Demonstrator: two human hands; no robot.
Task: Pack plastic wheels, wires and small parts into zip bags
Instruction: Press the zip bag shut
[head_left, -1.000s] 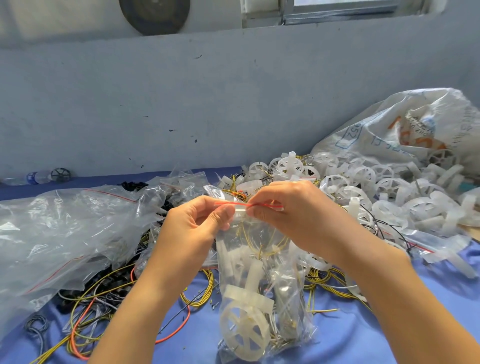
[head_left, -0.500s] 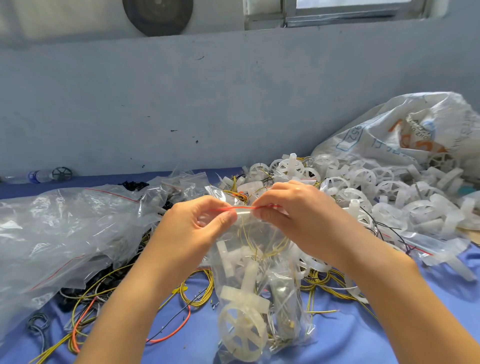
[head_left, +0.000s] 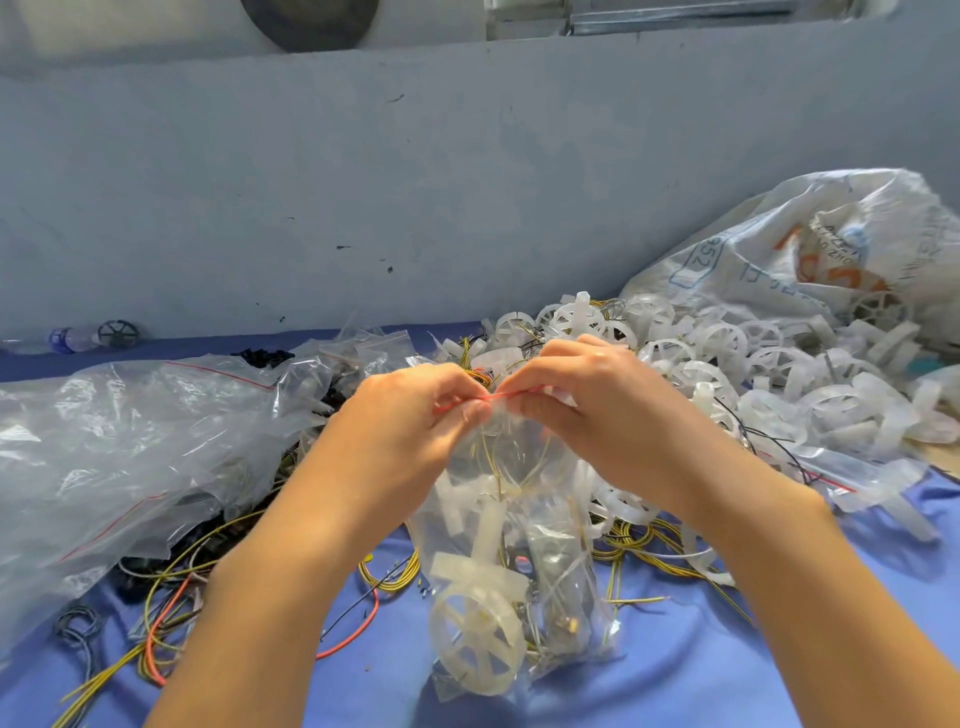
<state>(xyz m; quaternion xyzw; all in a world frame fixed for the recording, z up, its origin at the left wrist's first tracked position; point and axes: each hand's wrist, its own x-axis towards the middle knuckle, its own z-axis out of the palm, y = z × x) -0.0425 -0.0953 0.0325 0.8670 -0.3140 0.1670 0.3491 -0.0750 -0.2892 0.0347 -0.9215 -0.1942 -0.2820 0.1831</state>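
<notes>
A clear zip bag with a red zip strip hangs upright in front of me, its bottom resting on the blue cloth. Inside it I see a white plastic wheel, yellow wires and small metal parts. My left hand pinches the red strip at the bag's top from the left. My right hand pinches the same strip from the right. The fingertips of both hands nearly meet at the middle of the strip.
A heap of white plastic wheels lies at the right, before a big printed sack. Large empty clear bags cover the left. Loose yellow, red and black wires lie on the blue cloth. A grey wall stands behind.
Both hands have drawn closer together along the red zip strip, and the strip's exposed stretch between the fingertips has shrunk. The bag still hangs in the same place.
</notes>
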